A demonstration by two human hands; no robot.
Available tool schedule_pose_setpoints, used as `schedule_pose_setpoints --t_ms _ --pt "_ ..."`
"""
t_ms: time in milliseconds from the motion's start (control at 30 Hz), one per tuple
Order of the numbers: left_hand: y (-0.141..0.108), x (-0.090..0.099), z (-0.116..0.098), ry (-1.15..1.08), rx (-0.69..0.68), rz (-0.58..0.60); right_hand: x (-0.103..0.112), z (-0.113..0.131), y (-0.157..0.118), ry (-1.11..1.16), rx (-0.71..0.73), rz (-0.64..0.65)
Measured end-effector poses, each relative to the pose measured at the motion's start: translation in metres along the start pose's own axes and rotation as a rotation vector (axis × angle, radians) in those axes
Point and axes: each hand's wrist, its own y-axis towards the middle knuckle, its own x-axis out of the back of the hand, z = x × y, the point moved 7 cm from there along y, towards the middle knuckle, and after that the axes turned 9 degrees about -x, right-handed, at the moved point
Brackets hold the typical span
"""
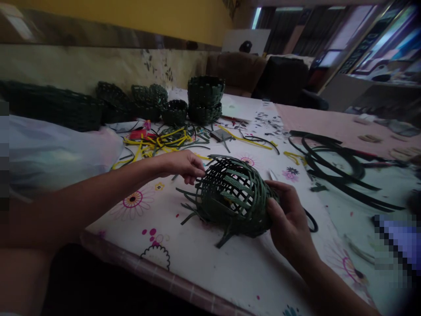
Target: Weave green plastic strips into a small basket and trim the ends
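A dark green woven basket (241, 199) lies tilted on its side above the flowered tablecloth, with loose strip ends sticking out on its left and lower side. My right hand (289, 215) grips its right end, thumb on the near side and fingers behind. Beside the basket's upper left edge, my left hand (187, 167) is closed in a pinch. Whatever those fingers hold, perhaps a strip end, is hidden. The tip of a pale pointed blade (272, 174) shows just behind the basket.
Finished-looking green baskets (205, 98) stand along the back by the wall. Yellow and green strip scraps (164, 142) lie in front of them. Coiled dark strips (342, 164) rest at right. A filled plastic bag (62, 149) is at left; the table edge (158, 278) runs nearest me.
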Motion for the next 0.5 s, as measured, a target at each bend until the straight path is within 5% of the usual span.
schedule_pose_setpoints --t_ms 500 --pt "0.0012 0.0018 0.0018 0.121 -0.084 -0.001 -0.0007 -0.0003 -0.0004 -0.030 0.024 -0.007"
